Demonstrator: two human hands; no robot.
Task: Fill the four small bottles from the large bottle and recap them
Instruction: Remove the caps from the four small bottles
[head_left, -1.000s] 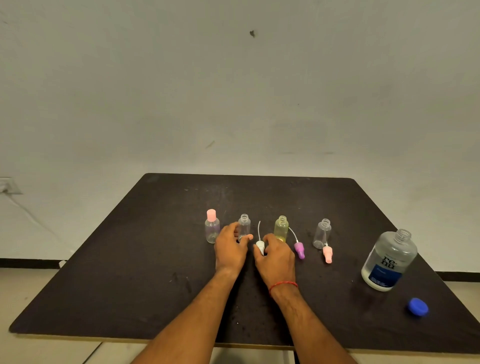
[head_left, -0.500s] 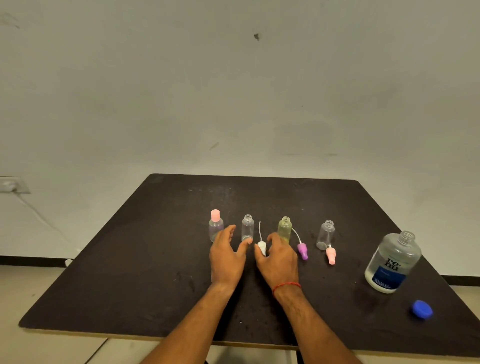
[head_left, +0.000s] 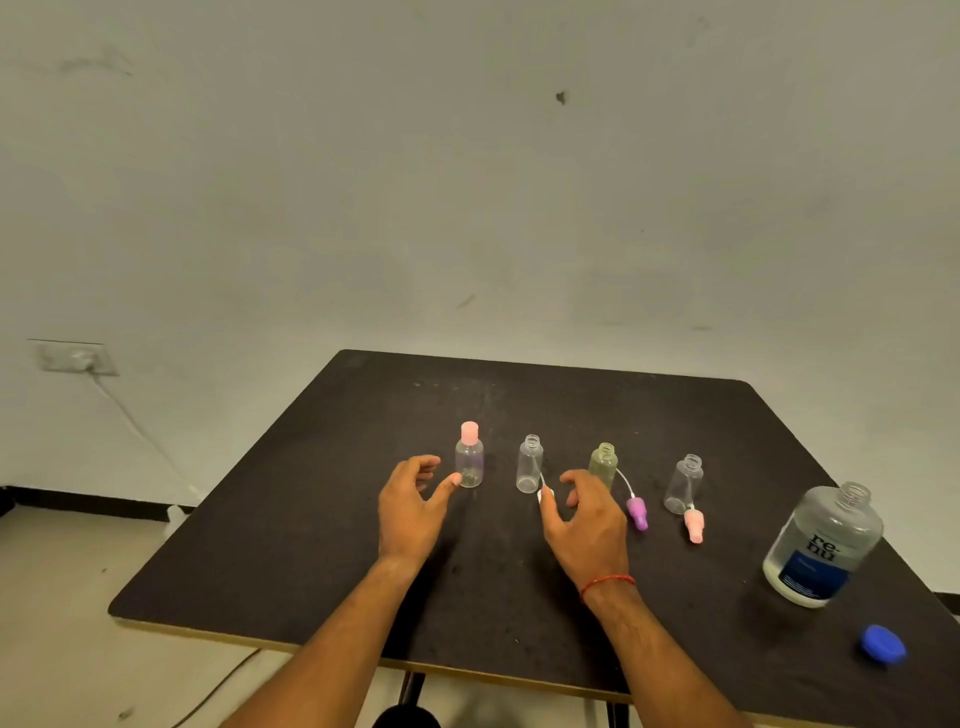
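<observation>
Right hand (head_left: 589, 530) half hides the white cap (head_left: 545, 494).

Dark table (head_left: 363, 519), pale scuffed wall (head_left: 467, 182), wall socket (head_left: 78, 357), beige floor (head_left: 78, 623)

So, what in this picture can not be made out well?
Head view only.
White cap: mostly behind the thumb of the right hand; whether it is pinched is unclear.
Yellow-green bottle: base hidden by that hand.
Large bottle: small label print blurred.
Pink-capped bottle: liquid level too faint to tell.
</observation>
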